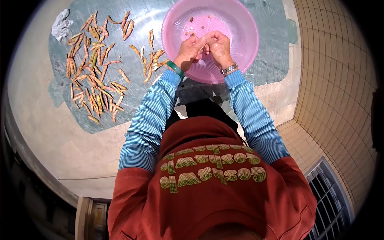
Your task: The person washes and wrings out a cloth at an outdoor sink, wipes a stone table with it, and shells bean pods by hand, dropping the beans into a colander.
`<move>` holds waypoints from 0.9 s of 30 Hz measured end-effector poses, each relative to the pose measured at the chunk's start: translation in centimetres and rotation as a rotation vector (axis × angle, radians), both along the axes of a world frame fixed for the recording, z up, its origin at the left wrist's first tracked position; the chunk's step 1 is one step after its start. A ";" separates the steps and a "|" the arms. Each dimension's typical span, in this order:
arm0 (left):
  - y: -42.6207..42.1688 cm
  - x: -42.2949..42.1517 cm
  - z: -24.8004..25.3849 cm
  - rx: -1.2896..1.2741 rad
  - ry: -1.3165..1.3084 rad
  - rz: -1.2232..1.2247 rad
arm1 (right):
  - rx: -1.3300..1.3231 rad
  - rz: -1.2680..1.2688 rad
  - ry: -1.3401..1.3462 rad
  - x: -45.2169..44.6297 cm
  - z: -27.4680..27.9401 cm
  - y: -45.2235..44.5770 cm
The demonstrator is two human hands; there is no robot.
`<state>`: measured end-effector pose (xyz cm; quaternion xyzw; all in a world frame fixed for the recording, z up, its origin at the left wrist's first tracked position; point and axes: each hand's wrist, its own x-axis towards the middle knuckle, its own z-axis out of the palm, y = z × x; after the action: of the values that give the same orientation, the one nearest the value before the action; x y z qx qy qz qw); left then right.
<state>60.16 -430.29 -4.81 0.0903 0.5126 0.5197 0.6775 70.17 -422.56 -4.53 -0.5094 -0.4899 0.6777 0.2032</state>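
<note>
Over the pink plastic basin [242, 60], my left hand [189, 49] and my right hand [219, 47] meet with fingers closed in a pinch. A pale sliver of what looks like a bean pod [203, 45] shows between the fingertips; most of it is hidden by them. Several small loose beans [192, 19] lie on the basin's floor beyond my hands. Left of the basin, close to my left wrist, a small heap of pale, split-looking bean pods [150, 64] rests on the green sheet.
A large spread of mottled bean pods [94, 76] covers the left of the green sheet [132, 96]. Crumpled white tissue [61, 25] lies at the far left corner. A tiled wall [336, 52] rises at the right, with a metal grille [330, 200] below it.
</note>
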 end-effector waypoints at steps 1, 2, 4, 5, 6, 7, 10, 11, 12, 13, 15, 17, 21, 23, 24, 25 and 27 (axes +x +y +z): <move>0.0 0.2 0.0 -0.004 -0.005 -0.002 | -0.004 -0.002 -0.005 0.2 -0.2 0.2; 0.0 0.4 0.4 -0.025 -0.035 0.003 | 0.012 -0.057 -0.018 0.3 -0.1 0.4; -0.2 0.5 0.3 -0.050 -0.064 0.009 | 0.056 -0.126 -0.069 0.4 0.0 1.1; -0.5 0.6 -0.3 -0.007 -0.034 -0.035 | 0.049 -0.128 -0.072 0.8 -0.9 1.6; -0.7 0.7 -0.7 0.038 -0.004 -0.079 | 0.149 -0.139 -0.139 1.2 -2.1 2.3; -0.7 0.8 -1.1 0.034 -0.006 -0.078 | 0.250 -0.148 -0.206 1.9 -3.2 2.9; -0.7 0.8 -1.9 -0.004 -0.017 -0.114 | 0.255 -0.105 -0.280 2.4 -3.4 3.8; -0.5 0.9 -2.0 0.008 -0.007 -0.124 | 0.334 -0.072 -0.292 2.3 -3.4 3.9; -0.5 0.9 -2.0 0.019 0.004 -0.132 | 0.331 -0.069 -0.294 2.3 -3.4 3.9; -0.5 0.9 -2.0 0.015 0.001 -0.129 | 0.377 -0.037 -0.248 2.3 -3.3 3.9; -0.3 0.8 -1.7 -0.087 -0.135 -0.070 | 0.420 -0.004 -0.204 2.2 -3.1 3.6; -0.1 0.7 -1.4 -0.103 -0.182 -0.053 | 0.421 0.009 -0.158 2.2 -2.9 3.6; -0.7 1.3 -2.6 0.017 -0.247 -0.022 | 0.405 -0.023 -0.102 2.4 -3.1 3.5; -1.1 1.7 -3.7 0.024 -0.214 -0.057 | 0.415 -0.113 -0.223 2.9 -3.7 4.7; -1.3 1.1 -4.0 0.027 -0.165 -0.087 | 0.373 -0.146 -0.202 3.3 -3.6 5.6; -1.3 1.4 -3.6 -0.082 0.031 -0.115 | 0.325 -0.174 -0.172 3.8 -3.2 6.4; -1.8 2.7 -5.5 0.292 1.091 0.015 | 0.206 -0.236 -0.078 4.5 -2.4 7.5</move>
<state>62.90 -432.05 -10.27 0.4352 0.7119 0.4681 0.2910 74.67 -415.08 -6.95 -0.5660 -0.5009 0.5750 0.3133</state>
